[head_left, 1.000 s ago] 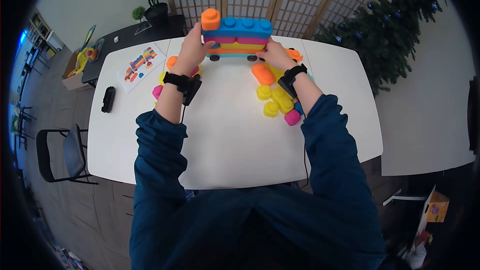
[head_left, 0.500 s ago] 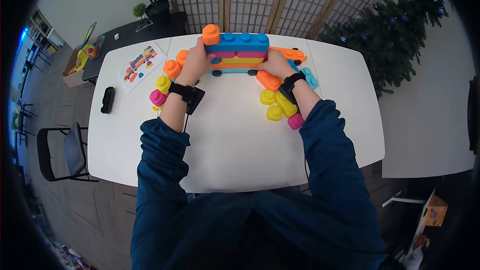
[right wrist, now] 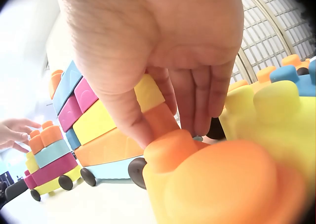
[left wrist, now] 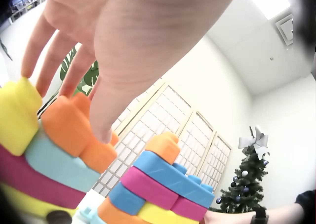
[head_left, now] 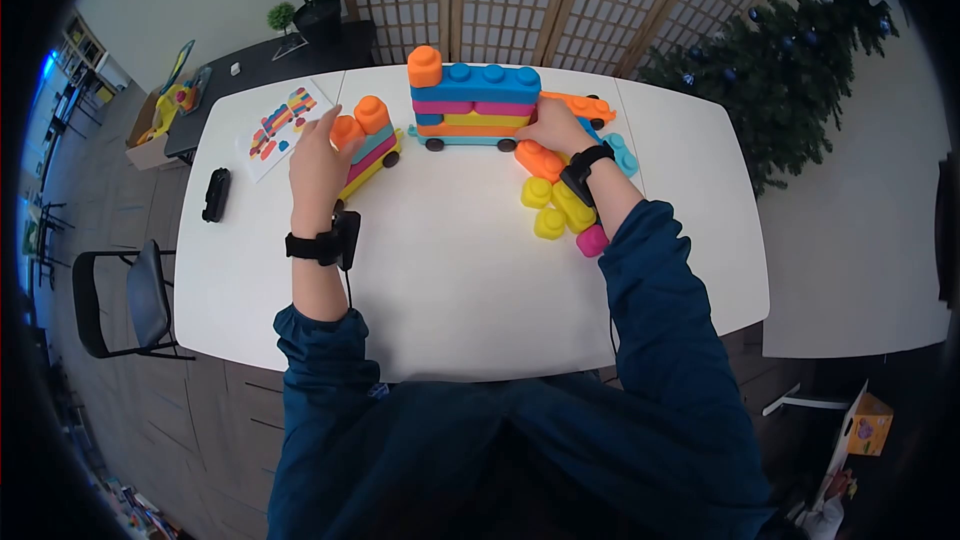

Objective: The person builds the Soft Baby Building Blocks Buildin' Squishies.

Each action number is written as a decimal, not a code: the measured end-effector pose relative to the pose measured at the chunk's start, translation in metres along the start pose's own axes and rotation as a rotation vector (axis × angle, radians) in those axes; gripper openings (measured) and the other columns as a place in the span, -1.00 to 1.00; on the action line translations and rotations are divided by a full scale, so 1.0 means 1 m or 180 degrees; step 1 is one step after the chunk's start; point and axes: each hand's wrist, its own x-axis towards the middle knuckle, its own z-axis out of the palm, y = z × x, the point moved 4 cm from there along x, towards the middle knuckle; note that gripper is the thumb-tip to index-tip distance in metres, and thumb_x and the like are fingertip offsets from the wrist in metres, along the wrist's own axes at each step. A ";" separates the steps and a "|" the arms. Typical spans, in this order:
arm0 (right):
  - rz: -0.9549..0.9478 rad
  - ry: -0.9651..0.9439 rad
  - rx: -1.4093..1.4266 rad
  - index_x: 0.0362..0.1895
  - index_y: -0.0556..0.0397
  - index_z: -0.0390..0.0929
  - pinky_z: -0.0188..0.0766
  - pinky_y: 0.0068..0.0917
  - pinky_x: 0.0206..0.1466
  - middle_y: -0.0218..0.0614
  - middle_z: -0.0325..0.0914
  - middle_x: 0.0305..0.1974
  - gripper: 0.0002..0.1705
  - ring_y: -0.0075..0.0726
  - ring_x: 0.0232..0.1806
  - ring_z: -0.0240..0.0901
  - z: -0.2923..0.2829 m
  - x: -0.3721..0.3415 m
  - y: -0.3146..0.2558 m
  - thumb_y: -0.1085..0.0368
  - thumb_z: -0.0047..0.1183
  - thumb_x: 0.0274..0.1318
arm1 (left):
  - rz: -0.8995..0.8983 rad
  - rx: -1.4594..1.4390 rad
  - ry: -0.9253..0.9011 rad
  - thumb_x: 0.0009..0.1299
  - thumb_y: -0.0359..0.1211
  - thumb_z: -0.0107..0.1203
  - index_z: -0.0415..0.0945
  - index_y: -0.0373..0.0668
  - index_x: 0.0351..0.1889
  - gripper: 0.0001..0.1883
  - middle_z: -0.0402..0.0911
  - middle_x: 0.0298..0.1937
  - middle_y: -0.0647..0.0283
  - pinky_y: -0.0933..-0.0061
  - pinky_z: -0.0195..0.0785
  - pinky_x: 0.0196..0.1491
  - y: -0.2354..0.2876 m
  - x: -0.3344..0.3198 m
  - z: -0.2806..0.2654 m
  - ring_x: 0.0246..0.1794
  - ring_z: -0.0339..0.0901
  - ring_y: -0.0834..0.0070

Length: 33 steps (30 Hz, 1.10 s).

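Observation:
Near the table's far edge stands a wheeled toy-block wagon (head_left: 470, 95), stacked in orange, yellow, magenta and blue, with one orange block on its top left. My right hand (head_left: 558, 128) grips its right end, thumb on the near side, as the right wrist view shows. To the left, my left hand (head_left: 322, 165) hovers over a smaller block wagon (head_left: 374, 154) with a yellow wheeled base. Its fingers (left wrist: 74, 76) are extended and spread around the orange blocks (left wrist: 66, 125) and yellow block (left wrist: 19, 116) on top, holding nothing.
Loose blocks, including an orange block (head_left: 538, 160), yellow blocks (head_left: 549, 224) and a magenta block (head_left: 592, 241), lie by my right wrist. Behind is an orange wheeled piece (head_left: 578, 106). A picture sheet (head_left: 275, 130) and a black object (head_left: 216, 195) lie at the left.
The larger wagon has come down and nearer to me, onto the table. My left hand has let go of it and moved left over the smaller wagon. My right hand keeps its grip.

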 end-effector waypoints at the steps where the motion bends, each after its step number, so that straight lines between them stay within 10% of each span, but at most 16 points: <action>1: -0.0003 0.0001 0.0000 0.03 0.22 0.58 0.56 -0.25 0.03 0.05 0.70 -0.14 -0.40 0.05 -0.08 0.65 0.000 0.000 0.000 0.29 0.40 -0.18 | -0.0132 -0.0001 -0.0150 0.31 -0.27 0.36 0.55 -0.01 0.27 -0.46 0.64 0.14 0.19 0.20 0.54 0.04 -0.001 -0.003 0.003 0.02 0.66 0.17; 21: 0.0032 -0.0105 0.0029 0.10 0.19 0.54 0.57 -0.28 0.06 -0.04 0.70 -0.10 -0.36 -0.06 -0.04 0.66 -0.010 -0.010 -0.012 0.34 0.42 -0.15 | -0.0399 -0.0123 -0.0406 0.37 -0.34 0.28 0.57 0.02 0.24 -0.56 0.64 0.11 0.22 0.21 0.56 0.00 0.014 -0.010 0.007 0.03 0.64 0.16; 33: 0.0192 -0.0062 -0.1283 0.05 0.06 0.60 0.56 -0.20 0.09 -0.11 0.68 -0.03 -0.48 0.03 0.04 0.61 -0.089 0.026 0.061 0.30 0.31 -0.11 | 0.0693 -0.1237 0.0113 0.33 -0.46 0.33 0.57 -0.20 0.19 -0.56 0.61 0.21 0.09 0.24 0.41 0.24 0.065 -0.065 -0.041 0.22 0.54 0.14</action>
